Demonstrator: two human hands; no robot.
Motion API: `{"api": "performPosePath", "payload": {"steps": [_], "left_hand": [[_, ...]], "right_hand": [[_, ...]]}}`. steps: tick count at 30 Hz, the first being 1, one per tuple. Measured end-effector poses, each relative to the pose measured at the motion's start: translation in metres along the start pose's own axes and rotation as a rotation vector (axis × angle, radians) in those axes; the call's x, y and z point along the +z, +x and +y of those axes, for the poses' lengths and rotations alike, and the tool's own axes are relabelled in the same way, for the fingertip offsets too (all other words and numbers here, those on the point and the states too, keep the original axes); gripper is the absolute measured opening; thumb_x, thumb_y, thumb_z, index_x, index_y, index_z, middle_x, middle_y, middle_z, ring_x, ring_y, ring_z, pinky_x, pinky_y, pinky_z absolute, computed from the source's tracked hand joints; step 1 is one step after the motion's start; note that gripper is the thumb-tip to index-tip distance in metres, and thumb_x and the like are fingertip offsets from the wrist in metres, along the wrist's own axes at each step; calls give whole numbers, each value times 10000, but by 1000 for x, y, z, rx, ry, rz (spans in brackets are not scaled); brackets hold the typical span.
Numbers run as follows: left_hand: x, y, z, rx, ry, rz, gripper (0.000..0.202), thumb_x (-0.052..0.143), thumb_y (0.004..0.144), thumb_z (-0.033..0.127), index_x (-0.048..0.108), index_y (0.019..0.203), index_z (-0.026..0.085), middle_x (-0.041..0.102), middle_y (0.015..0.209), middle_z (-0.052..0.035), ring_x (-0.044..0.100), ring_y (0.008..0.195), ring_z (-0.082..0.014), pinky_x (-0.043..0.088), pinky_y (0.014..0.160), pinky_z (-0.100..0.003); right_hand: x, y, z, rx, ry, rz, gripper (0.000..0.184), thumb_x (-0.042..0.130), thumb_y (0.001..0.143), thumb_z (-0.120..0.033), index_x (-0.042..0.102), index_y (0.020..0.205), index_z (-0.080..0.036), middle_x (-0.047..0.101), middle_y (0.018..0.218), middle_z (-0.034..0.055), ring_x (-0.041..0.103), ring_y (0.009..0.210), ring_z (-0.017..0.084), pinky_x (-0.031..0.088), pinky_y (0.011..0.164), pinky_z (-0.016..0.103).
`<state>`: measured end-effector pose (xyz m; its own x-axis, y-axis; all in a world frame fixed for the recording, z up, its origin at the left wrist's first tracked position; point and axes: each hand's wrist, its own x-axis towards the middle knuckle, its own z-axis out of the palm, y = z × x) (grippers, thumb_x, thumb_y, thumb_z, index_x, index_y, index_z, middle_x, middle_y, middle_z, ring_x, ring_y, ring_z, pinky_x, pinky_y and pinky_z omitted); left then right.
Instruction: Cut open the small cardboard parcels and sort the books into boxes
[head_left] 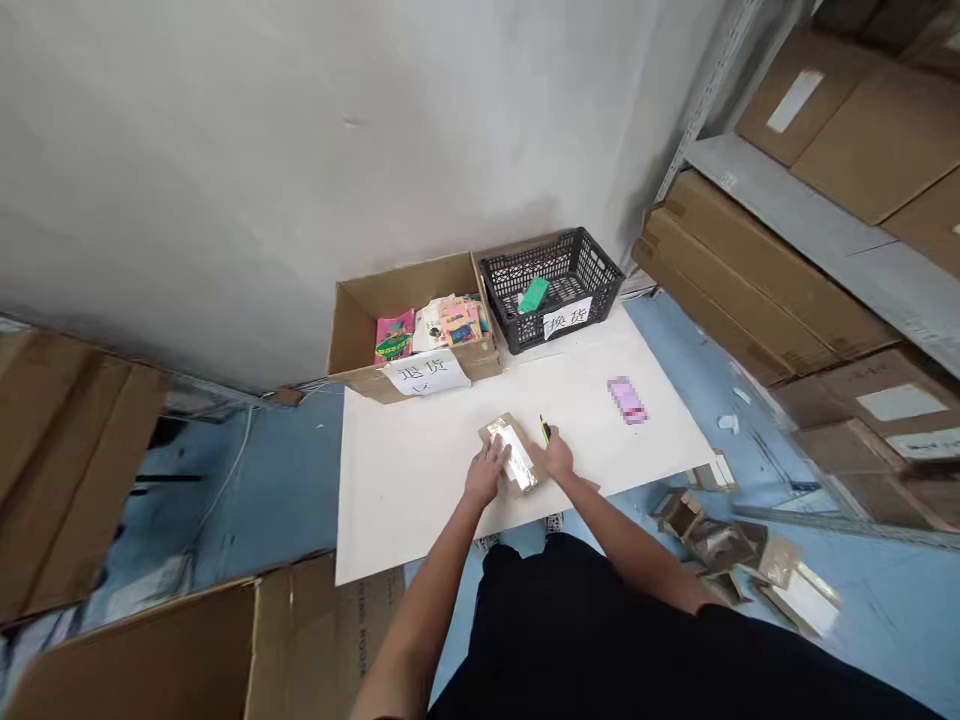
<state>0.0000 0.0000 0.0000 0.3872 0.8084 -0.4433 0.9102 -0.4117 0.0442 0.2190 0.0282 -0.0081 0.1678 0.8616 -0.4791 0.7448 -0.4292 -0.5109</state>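
A small cardboard parcel (pixel 519 458) with a white label and shiny clear tape lies on the white tabletop (pixel 405 480). My left hand (pixel 486 470) rests on its left side, fingers spread over the label and edge. At the parcel's right edge is my right hand (pixel 556 456), closed around a slim yellow-and-black box cutter (pixel 545 430) that points up and away from me. Part of the cutter is hidden inside the fist. Whether its blade is out is too small to tell.
Behind the parcel stand an open cardboard box (pixel 367 385) of colourful packets and a black plastic crate (pixel 517 335) with a green item (pixel 533 294). A blurred pink item (pixel 628 400) lies at right. Shelves with cartons (pixel 750 270) flank the table; discarded boxes (pixel 720 545) litter the floor.
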Motion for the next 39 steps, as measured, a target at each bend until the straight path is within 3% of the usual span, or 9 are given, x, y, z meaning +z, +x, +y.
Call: {"api": "performPosePath", "payload": {"steps": [3,5,9,12,15,18,24,34,39], "left_hand": [[-4,13,0,55,-23,-46,1075,656,808,38,145,1711,322,64,1804,-88,114,1651,-334,312,1258,-516],[-4,18,5,16,-57,-47,1030,665,843,96,160,1710,329,77,1804,-83,116,1648,-347,322,1249,-535],[4,18,30,-179,-99,-16,895,670,925,300,233,1704,237,155,1779,-179,214,1602,-432,426,1158,-562],[14,15,49,-274,-66,-16,769,625,974,344,343,1661,142,385,1653,-276,410,1488,-441,433,1144,-585],[23,11,57,-251,-88,70,619,565,1010,301,444,1598,150,519,1544,-232,436,1480,-382,455,1146,-544],[31,9,54,-228,-149,173,540,525,1028,253,477,1562,194,478,1611,-181,367,1552,-327,456,1168,-499],[40,7,49,-241,-206,199,520,492,1046,276,489,1553,158,356,1707,-205,319,1595,-332,454,1186,-496],[27,8,45,-234,-177,125,531,489,1051,326,499,1557,166,359,1707,-201,333,1589,-328,518,1126,-497],[24,7,47,-243,-160,104,524,510,1044,326,500,1555,209,375,1702,-179,348,1574,-336,553,1078,-514]], "right_hand": [[18,-24,33,28,-10,-61,685,638,953,-608,457,1457,-181,745,1221,172,717,1145,347,503,890,374],[20,-24,43,45,7,-63,727,698,903,-629,475,1437,-188,748,1206,167,717,1139,350,508,887,376],[1,11,28,96,58,-3,786,813,818,-575,472,1433,-222,748,1199,151,718,1112,345,519,860,376],[-13,43,8,66,148,21,764,848,810,-500,483,1423,-225,756,1144,127,722,1081,323,520,840,345],[-19,59,6,44,305,29,441,676,972,-476,551,1322,-240,760,1020,65,748,922,248,519,775,295],[-25,55,27,68,436,-44,277,456,1082,-473,597,1114,-236,704,760,-10,699,620,174,498,644,254],[-35,25,78,-32,434,-340,383,519,1052,-511,515,790,-232,572,485,-59,568,396,134,426,504,223],[-29,16,75,-51,491,-414,394,499,1063,-528,504,798,-236,558,492,-61,511,384,115,416,497,218],[-34,8,86,-56,411,-482,382,521,1059,-510,485,793,-239,557,486,-66,506,359,116,415,485,225]]}}
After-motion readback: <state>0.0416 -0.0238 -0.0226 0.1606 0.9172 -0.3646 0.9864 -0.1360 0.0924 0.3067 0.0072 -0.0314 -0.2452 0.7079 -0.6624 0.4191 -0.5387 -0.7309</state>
